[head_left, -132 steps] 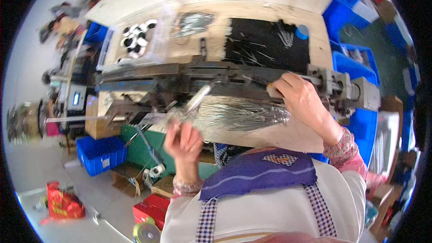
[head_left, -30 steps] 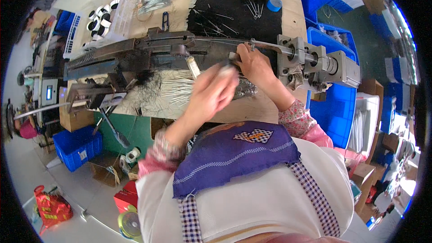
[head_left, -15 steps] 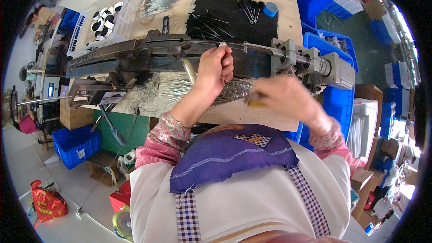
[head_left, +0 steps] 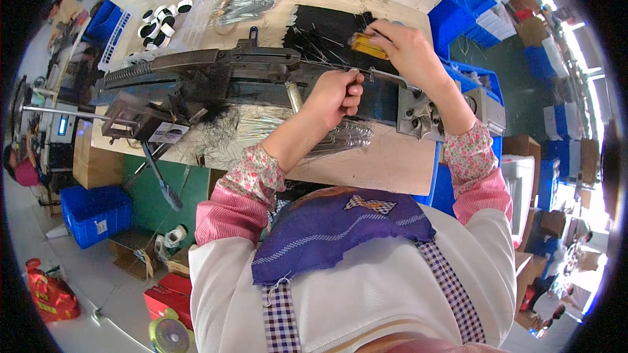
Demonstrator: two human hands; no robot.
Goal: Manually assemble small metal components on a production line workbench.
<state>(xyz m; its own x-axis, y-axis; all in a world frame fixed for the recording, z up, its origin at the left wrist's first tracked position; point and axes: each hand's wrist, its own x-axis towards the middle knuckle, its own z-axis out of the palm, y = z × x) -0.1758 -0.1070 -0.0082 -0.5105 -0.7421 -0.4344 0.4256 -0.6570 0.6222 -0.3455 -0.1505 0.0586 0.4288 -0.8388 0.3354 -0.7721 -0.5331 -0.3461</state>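
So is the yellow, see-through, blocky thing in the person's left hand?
No, the person's bare right hand is holding the yellow, see-through, blocky thing.

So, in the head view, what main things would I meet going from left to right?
Blue crate, black-and-white rolls, bundle of thin metal pieces, left hand, right hand gripping a yellow object.

A blue crate (head_left: 95, 217) sits on the grey floor (head_left: 121, 291). Just beyond the crate stands a brown carton (head_left: 98, 162); just right of it, a low cardboard box (head_left: 128, 259). Nearer than the crate, a red plastic bag (head_left: 51, 293) lies leftward, a red box (head_left: 169, 297) and green fan (head_left: 170, 335) rightward.
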